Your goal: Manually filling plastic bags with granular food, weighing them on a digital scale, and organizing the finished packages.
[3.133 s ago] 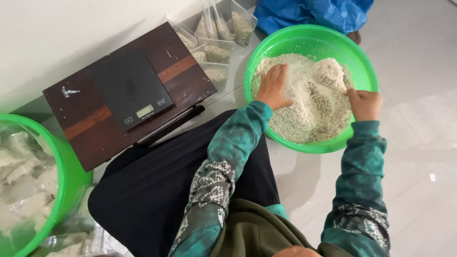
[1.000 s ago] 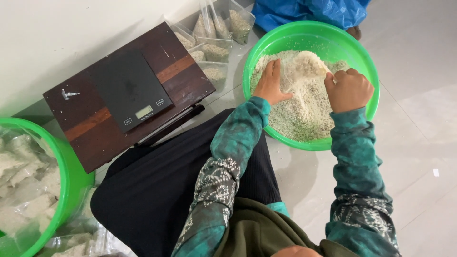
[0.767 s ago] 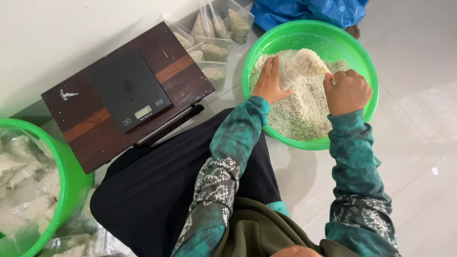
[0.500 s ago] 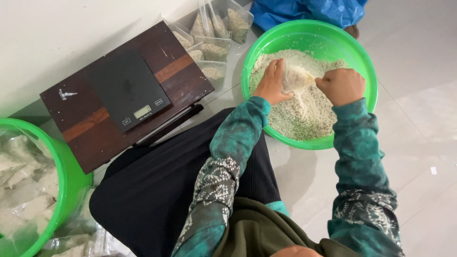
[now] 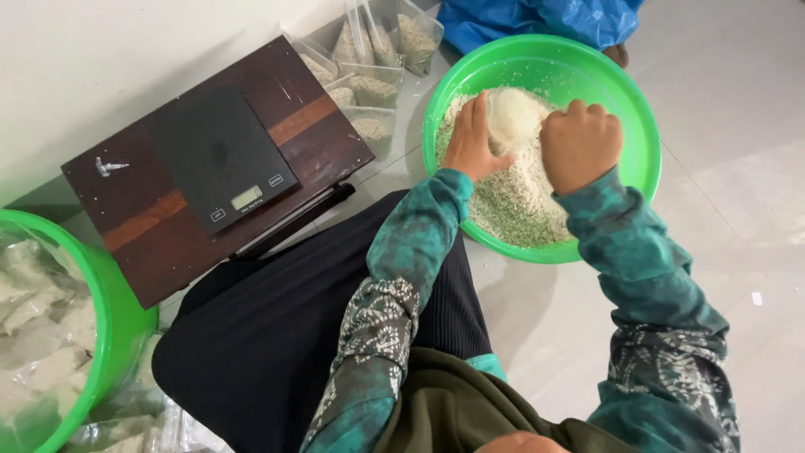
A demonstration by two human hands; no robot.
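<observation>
**A:** Only the head view here. Why's the green basin (image 5: 641,180) sitting on the floor at upper right?

**B:** My guess is reach: it's right past the knee, so both hands drop straight into the grain (image 5: 511,205). The small clear bag (image 5: 513,117) is held low over the heap, probably so spills land back in the basin.

**A:** And the hands?

**B:** Left hand (image 5: 466,144) is upright on edge, fingers pressed together, flat against the bag's left side. Right hand (image 5: 580,144) is curled into a fist at the bag's right edge, knuckles up; looks like it pinches the rim, can't tell for sure.

**A:** Other stuff?

**B:** Black scale (image 5: 220,158) on a dark wooden table (image 5: 323,134), frame's left. Filled bags (image 5: 381,54) behind it.
</observation>
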